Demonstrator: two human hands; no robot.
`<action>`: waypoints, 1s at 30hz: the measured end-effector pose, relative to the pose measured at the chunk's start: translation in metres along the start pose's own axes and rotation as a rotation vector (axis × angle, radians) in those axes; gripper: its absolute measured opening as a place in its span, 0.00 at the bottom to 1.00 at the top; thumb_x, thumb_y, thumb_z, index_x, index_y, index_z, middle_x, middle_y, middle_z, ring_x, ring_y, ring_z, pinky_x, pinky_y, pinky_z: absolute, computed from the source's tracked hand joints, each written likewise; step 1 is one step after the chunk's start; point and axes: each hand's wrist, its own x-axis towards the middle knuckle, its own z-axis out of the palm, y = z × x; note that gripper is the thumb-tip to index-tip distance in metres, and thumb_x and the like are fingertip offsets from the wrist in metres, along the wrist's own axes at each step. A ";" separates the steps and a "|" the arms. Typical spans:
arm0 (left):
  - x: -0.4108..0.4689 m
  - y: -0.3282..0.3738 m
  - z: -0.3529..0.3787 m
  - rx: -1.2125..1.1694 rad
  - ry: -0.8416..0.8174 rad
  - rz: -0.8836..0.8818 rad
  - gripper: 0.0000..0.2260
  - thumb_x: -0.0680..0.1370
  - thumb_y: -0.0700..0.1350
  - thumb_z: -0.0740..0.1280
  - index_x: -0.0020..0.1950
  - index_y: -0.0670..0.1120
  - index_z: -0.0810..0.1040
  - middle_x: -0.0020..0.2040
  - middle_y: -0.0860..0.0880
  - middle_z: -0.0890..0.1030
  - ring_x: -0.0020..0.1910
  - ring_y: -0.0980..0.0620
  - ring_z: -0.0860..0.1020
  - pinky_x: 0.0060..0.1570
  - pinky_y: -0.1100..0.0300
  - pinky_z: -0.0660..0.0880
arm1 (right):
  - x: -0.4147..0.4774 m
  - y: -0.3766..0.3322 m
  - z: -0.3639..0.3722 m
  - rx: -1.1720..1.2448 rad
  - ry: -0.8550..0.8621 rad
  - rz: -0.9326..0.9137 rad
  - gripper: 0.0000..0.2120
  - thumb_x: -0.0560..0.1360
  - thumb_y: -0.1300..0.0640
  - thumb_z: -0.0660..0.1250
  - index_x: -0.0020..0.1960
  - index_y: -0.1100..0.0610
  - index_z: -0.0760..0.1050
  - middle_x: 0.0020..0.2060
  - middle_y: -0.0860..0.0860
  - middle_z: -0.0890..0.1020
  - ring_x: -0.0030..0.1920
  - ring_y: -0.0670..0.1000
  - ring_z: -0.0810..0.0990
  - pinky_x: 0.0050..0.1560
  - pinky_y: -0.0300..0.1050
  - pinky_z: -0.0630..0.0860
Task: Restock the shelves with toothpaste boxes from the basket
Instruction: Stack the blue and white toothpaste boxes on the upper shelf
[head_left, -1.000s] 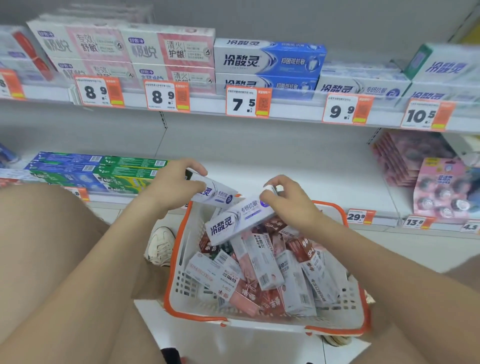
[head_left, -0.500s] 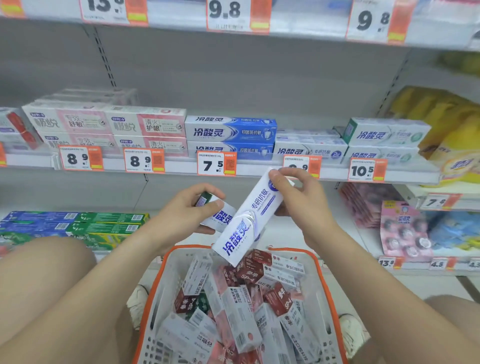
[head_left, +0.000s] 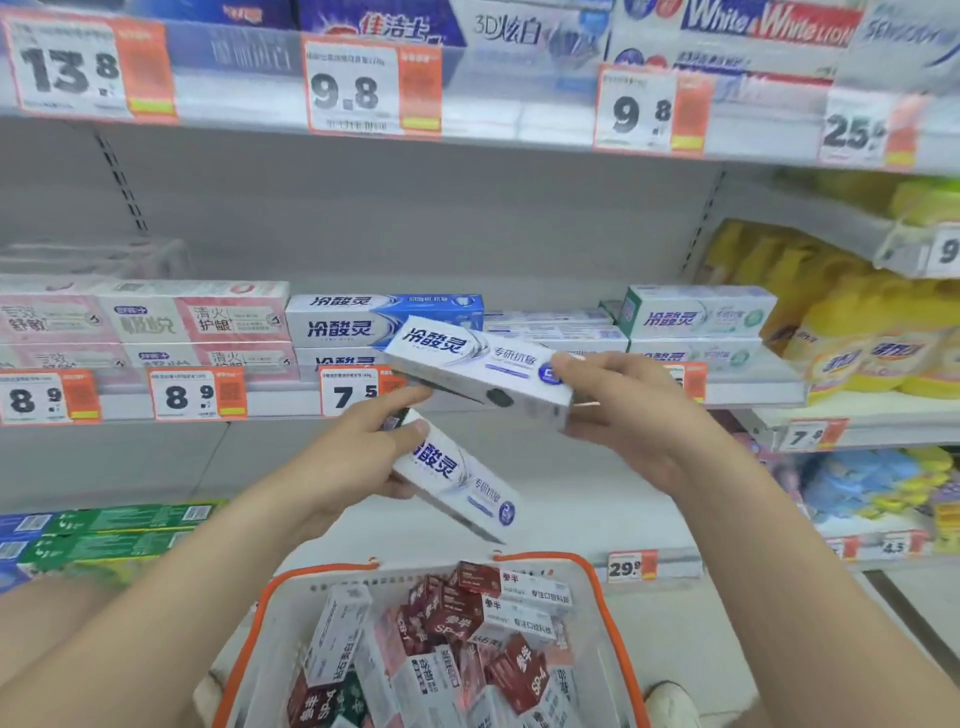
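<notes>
- The upper toothpaste box (head_left: 478, 364), white with blue print, hangs in the air in front of the middle shelf (head_left: 275, 413), lying almost level.
- The right hand (head_left: 639, 415) grasps its right end, with the fingers (head_left: 571, 364) curled round that end.
- The lower toothpaste box (head_left: 457, 475), with the same print, sits just below the first and tilts down to the right, above the far rim of the basket (head_left: 283, 618).
- The left hand (head_left: 353, 457) grasps its left end, with the thumb on the printed face.
- Whether the two held boxes touch cannot be told.
- The basket is white with an orange rim. It stands near and central, holding a loose heap of red and white boxes (head_left: 467, 618).
- On the middle shelf, blue boxes (head_left: 363, 325) lie right behind the upper box, with pink boxes (head_left: 192, 319) to the left and pale green boxes (head_left: 696, 314) to the right.
- Price tags (head_left: 197, 395) line the shelf's front edge.
- Yellow packs (head_left: 857, 338) sit at the far right, and green boxes (head_left: 119, 525) lie on the lower shelf at the left.
</notes>
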 end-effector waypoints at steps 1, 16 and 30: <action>-0.001 -0.003 0.003 -0.108 0.002 -0.019 0.19 0.86 0.43 0.66 0.74 0.60 0.76 0.64 0.49 0.82 0.55 0.45 0.86 0.45 0.52 0.85 | -0.004 0.000 0.002 -0.029 -0.127 0.058 0.12 0.78 0.58 0.75 0.58 0.59 0.78 0.52 0.60 0.87 0.45 0.56 0.86 0.47 0.49 0.84; 0.006 0.004 0.024 0.108 0.025 0.278 0.10 0.86 0.47 0.65 0.64 0.59 0.79 0.61 0.49 0.80 0.49 0.43 0.86 0.47 0.45 0.86 | -0.017 -0.001 0.029 -0.613 -0.076 -0.409 0.20 0.85 0.47 0.62 0.72 0.49 0.59 0.59 0.42 0.78 0.51 0.45 0.80 0.54 0.48 0.80; 0.045 -0.001 0.050 0.419 -0.041 0.338 0.06 0.85 0.47 0.64 0.60 0.57 0.77 0.50 0.52 0.81 0.39 0.54 0.77 0.39 0.54 0.77 | 0.150 -0.059 0.039 -1.710 0.472 -0.737 0.39 0.67 0.71 0.66 0.76 0.51 0.66 0.58 0.60 0.77 0.58 0.66 0.76 0.63 0.60 0.68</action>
